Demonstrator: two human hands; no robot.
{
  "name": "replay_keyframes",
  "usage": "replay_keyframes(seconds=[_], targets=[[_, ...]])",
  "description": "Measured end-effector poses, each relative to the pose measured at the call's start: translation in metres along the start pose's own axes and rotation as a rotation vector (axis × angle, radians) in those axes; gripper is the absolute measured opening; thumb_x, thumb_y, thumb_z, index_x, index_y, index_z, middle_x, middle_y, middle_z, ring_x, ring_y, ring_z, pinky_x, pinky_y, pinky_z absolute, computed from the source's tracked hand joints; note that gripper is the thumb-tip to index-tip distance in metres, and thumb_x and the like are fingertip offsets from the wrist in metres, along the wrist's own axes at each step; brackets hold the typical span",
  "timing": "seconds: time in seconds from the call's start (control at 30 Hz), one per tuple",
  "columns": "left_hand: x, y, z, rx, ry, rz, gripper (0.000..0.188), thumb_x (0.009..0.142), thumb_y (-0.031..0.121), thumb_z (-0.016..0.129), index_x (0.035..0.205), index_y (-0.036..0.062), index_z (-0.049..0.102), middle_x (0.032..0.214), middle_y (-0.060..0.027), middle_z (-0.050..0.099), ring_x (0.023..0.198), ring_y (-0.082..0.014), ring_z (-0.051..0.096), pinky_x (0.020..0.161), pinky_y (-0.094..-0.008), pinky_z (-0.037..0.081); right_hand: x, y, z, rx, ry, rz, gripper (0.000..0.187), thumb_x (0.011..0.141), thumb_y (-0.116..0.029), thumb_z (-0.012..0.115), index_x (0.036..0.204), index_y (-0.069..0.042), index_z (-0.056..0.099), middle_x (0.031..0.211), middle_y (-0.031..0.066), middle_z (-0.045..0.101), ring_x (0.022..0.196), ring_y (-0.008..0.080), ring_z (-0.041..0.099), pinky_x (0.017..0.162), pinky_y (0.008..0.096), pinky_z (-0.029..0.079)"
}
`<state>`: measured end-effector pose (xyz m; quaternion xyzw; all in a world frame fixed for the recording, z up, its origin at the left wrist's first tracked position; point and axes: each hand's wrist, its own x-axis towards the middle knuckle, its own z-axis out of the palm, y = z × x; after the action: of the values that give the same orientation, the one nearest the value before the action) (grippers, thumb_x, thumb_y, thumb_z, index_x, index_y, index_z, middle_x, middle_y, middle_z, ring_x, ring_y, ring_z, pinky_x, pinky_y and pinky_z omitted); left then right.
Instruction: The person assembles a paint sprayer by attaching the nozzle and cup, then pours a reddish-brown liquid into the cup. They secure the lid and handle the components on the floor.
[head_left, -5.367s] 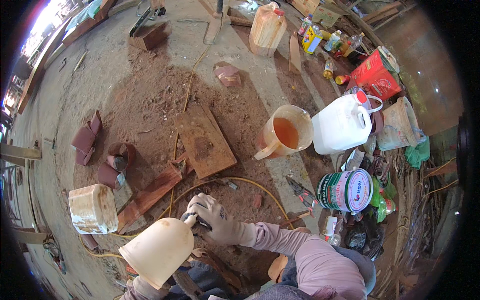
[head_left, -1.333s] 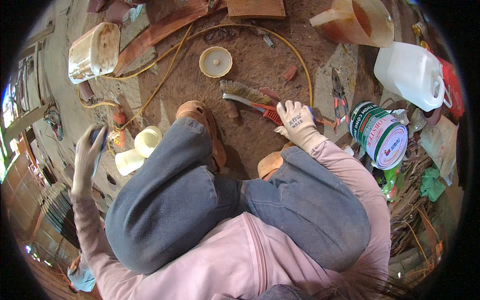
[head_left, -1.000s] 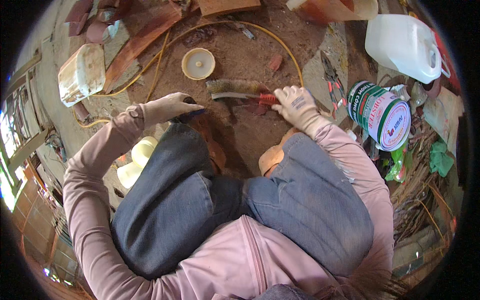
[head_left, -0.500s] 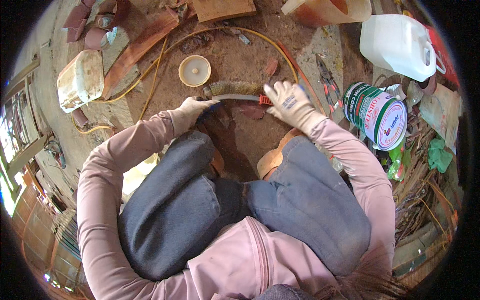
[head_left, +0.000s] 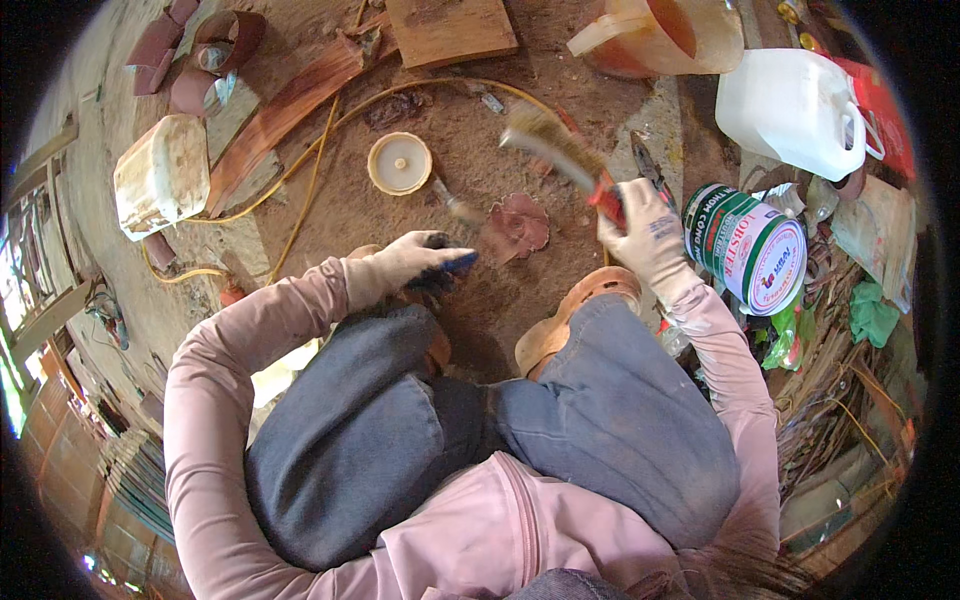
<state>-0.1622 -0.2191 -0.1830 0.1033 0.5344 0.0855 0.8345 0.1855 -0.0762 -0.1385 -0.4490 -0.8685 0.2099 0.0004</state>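
My right hand, in a pale glove, is closed round the red handle of a brush. The brush has a pale bar and tan bristles, smeared by motion, and is raised up and left of the hand. My left hand, also gloved, is curled above my left knee. Dark and blue patches show at its fingers; what they hold, if anything, I cannot make out. A blurred slim piece lies between that hand and a round cream dish. Right of it is a crumpled reddish-brown scrap on the dirt.
A yellow hose curves across the ground beyond my hands. To the right are pliers, a green-and-white can and a white jug. A dirty white container stands left. Boards and a cut plastic container are at the back.
My right hand has moved right and slightly nearer, lifting and tilting the brush away from my left hand. My left hand has come nearer to me. The reddish-brown scrap is now uncovered.
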Motion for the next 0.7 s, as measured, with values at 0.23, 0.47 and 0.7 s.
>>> replay_keyframes(seconds=[0.23, 0.47, 0.7], targets=[[-0.015, 0.025, -0.017, 1.150, 0.504, 0.738, 0.036, 0.086, 0.021, 0.070, 0.119, 0.0122, 0.062, 0.103, -0.0187, 0.067, 0.098, -0.0402, 0.067, 0.084, -0.0474, 0.055, 0.002, 0.032, 0.004, -0.002, 0.088, 0.153, 0.053, 0.087, -0.028, 0.072, 0.131, -0.006, 0.053, 0.121, 0.0205, 0.057, 0.107, 0.0420, 0.062, 0.086, 0.0496, 0.053], [-0.022, 0.055, -0.064, 1.426, 1.091, 1.047, 0.078, 0.071, 0.037, 0.086, 0.139, 0.0187, 0.052, 0.123, -0.0172, 0.051, 0.111, -0.0389, 0.056, 0.090, -0.0480, 0.052, 0.006, 0.024, 0.002, -0.067, 0.045, 0.015, 0.051, 0.089, -0.025, 0.070, 0.131, -0.003, 0.053, 0.125, 0.0227, 0.054, 0.109, 0.0423, 0.061, 0.092, 0.0476, 0.052], [-0.013, 0.074, -0.103, 0.786, 1.511, 0.790, 0.116, 0.064, 0.045, 0.094, 0.152, 0.0137, 0.026, 0.133, -0.0242, 0.044, 0.125, -0.0433, 0.047, 0.102, -0.0509, 0.047, 0.005, 0.021, 0.001, -0.039, 0.009, -0.031, 0.049, 0.089, -0.023, 0.070, 0.132, -0.004, 0.053, 0.126, 0.0218, 0.052, 0.111, 0.0417, 0.059, 0.092, 0.0481, 0.051]])
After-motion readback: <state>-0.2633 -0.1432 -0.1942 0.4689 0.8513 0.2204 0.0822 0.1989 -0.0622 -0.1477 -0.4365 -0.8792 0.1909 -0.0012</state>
